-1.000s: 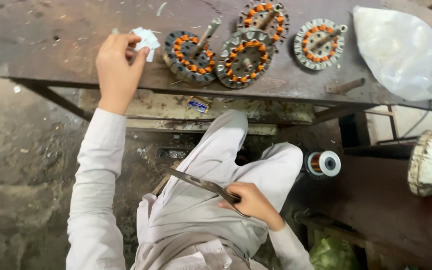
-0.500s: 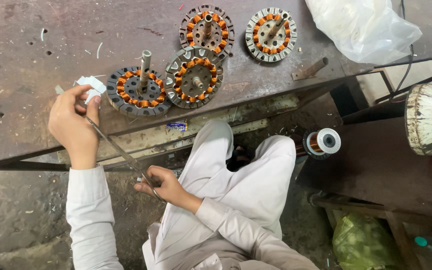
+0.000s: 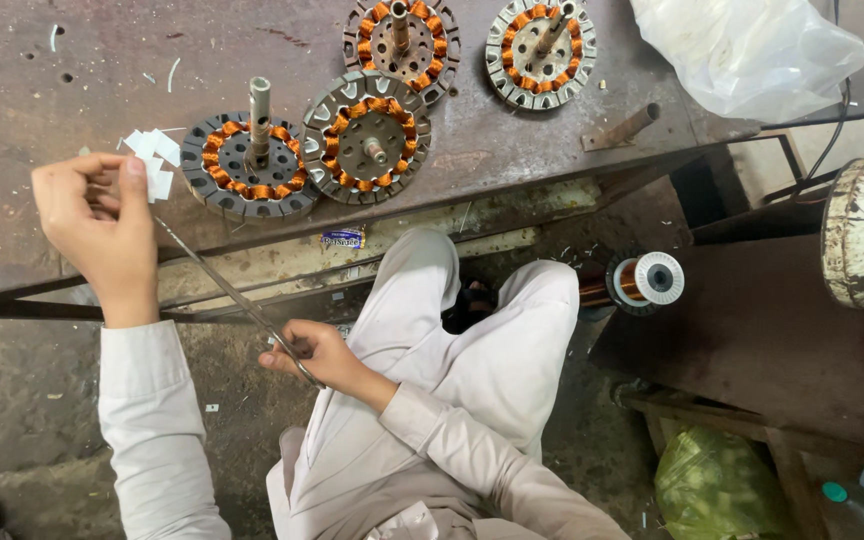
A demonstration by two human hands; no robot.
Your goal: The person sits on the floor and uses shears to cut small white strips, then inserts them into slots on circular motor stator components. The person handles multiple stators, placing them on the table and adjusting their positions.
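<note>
A thin metal rod [image 3: 232, 295] ran on a slant between the two hands, its long axis going from up beside the left hand [image 3: 102, 225] down to the right hand [image 3: 314, 352]. The right hand was closed around the rod's lower end, low over the lap. The upper end reached just below the left hand's fingertips; whether it touched them cannot be told.

The left hand was raised at the table [image 3: 42, 110] edge, its thumb and fingers pinched together on a bunch of small white paper slips [image 3: 152, 160]. So both hands were clamped, each on its own thing, and they stood well apart, with the rod spanning most of the gap.

Just beyond the left hand, to its right, lay a wound stator [image 3: 247, 165] with an upright shaft, and a second stator [image 3: 367, 135] touched it on the far side. Two more stators lay farther off, well beyond either hand. A spool of copper wire [image 3: 647, 280] sat to the right of the right hand, past the knees, well apart from it. The left hand was the nearer to the stators.
</note>
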